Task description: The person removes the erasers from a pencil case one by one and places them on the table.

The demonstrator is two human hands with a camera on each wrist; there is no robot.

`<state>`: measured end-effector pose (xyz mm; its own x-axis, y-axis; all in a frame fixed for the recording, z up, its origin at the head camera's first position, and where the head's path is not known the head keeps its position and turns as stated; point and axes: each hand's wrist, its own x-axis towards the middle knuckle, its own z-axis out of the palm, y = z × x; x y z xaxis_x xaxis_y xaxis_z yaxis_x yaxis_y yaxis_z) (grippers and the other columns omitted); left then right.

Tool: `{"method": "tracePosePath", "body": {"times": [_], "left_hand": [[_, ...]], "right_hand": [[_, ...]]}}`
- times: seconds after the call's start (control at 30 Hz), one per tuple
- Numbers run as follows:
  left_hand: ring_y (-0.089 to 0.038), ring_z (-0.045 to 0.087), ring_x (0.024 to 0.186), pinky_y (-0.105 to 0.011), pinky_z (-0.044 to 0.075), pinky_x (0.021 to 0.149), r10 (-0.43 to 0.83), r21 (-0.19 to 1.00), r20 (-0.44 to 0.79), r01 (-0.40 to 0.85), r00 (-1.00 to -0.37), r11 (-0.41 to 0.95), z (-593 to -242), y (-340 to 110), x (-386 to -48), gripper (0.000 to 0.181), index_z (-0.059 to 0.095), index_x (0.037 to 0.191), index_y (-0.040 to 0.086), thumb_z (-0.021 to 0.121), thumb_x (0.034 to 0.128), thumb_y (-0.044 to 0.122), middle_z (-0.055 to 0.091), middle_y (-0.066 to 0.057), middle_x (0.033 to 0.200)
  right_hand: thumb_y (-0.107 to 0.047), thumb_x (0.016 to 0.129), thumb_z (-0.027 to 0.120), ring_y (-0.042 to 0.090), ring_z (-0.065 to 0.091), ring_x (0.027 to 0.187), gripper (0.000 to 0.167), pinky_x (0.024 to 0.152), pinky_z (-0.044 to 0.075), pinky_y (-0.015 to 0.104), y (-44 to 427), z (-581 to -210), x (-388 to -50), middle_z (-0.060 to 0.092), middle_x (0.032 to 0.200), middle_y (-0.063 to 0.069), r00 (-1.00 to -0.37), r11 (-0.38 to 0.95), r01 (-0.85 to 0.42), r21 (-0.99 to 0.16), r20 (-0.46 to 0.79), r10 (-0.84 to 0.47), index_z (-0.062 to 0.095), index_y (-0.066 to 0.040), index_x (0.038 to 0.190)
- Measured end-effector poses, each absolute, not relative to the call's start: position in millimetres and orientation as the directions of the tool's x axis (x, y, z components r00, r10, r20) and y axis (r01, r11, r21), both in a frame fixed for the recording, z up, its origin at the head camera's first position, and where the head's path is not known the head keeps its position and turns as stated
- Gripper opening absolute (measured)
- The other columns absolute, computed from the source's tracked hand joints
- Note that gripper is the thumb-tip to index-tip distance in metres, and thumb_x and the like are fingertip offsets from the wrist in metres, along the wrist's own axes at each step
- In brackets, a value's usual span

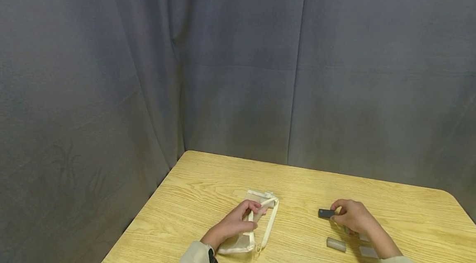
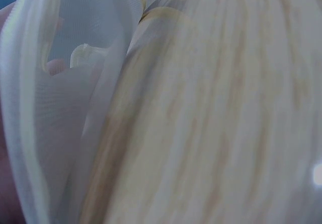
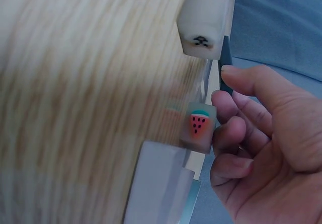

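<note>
My left hand [image 1: 236, 218] grips the side of a pale mesh zip pouch [image 1: 270, 222], whose cream-edged mouth gapes to the right. Mesh walls of the pouch [image 2: 60, 113] fill the left part of the left wrist view, with fingers partly hidden behind them. Over the right of the table, my right hand [image 1: 353, 215] pinches a small dark rectangular block [image 1: 326, 213] between thumb and fingers. Just under that hand, a translucent block with a watermelon picture [image 3: 199, 128] shows in the right wrist view. Nearby lies a greyish translucent block [image 1: 336, 244] with a black mark on its end.
White block-like pieces [image 1: 368, 251] lie partly hidden by the right forearm, and one white piece [image 3: 156, 178] shows larger in the right wrist view. The wooden table [image 1: 208, 176] has rounded corners. Grey curtains [image 1: 238, 69] hang behind it and on the left.
</note>
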<state>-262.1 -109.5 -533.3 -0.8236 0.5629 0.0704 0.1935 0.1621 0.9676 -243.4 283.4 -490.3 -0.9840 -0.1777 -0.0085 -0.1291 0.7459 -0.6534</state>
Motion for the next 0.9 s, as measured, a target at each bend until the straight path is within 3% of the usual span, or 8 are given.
{"method": "tracePosePath", "body": {"times": [0.17, 0.57, 0.9], "left_hand": [[-0.030, 0.040, 0.144, -0.032, 0.039, 0.107, 0.562, 0.965, 0.077, 0.203, -0.824, 0.165, -533.9, -109.1, -262.4, 0.031, 0.050, 0.112, 0.004, 0.065, 0.0856, 0.007, 0.047, -0.006, 0.141], [-0.032, 0.038, 0.145, -0.038, 0.039, 0.109, 0.566, 0.967, 0.064, 0.192, -0.822, 0.169, -532.2, -109.8, -262.1, 0.031, 0.050, 0.114, 0.004, 0.065, 0.0868, 0.008, 0.046, -0.006, 0.143], [-0.031, 0.043, 0.142, -0.043, 0.039, 0.112, 0.560, 0.958, 0.066, 0.210, -0.826, 0.196, -530.6, -108.4, -262.6, 0.026, 0.052, 0.112, 0.005, 0.064, 0.0896, 0.010, 0.049, -0.007, 0.140]], "right_hand": [[-0.008, 0.085, 0.076, 0.013, 0.050, 0.045, 0.025, 0.043, 0.043, 0.023, 282.8, -491.2, -244.3, 0.059, 0.081, 0.004, -0.987, 0.766, -0.100, -0.635, -0.032, -0.155, 0.069, -0.005, 0.109], [-0.012, 0.088, 0.075, 0.016, 0.051, 0.046, 0.035, 0.043, 0.043, 0.026, 277.4, -482.1, -240.3, 0.063, 0.085, 0.006, -0.991, 0.752, -0.059, -0.656, -0.050, -0.121, 0.066, -0.001, 0.120], [-0.017, 0.091, 0.074, 0.019, 0.056, 0.067, 0.040, 0.052, 0.046, 0.030, 263.6, -464.7, -227.6, 0.066, 0.088, 0.002, -0.980, 0.719, -0.124, -0.684, -0.031, -0.198, 0.064, -0.001, 0.126]]}}
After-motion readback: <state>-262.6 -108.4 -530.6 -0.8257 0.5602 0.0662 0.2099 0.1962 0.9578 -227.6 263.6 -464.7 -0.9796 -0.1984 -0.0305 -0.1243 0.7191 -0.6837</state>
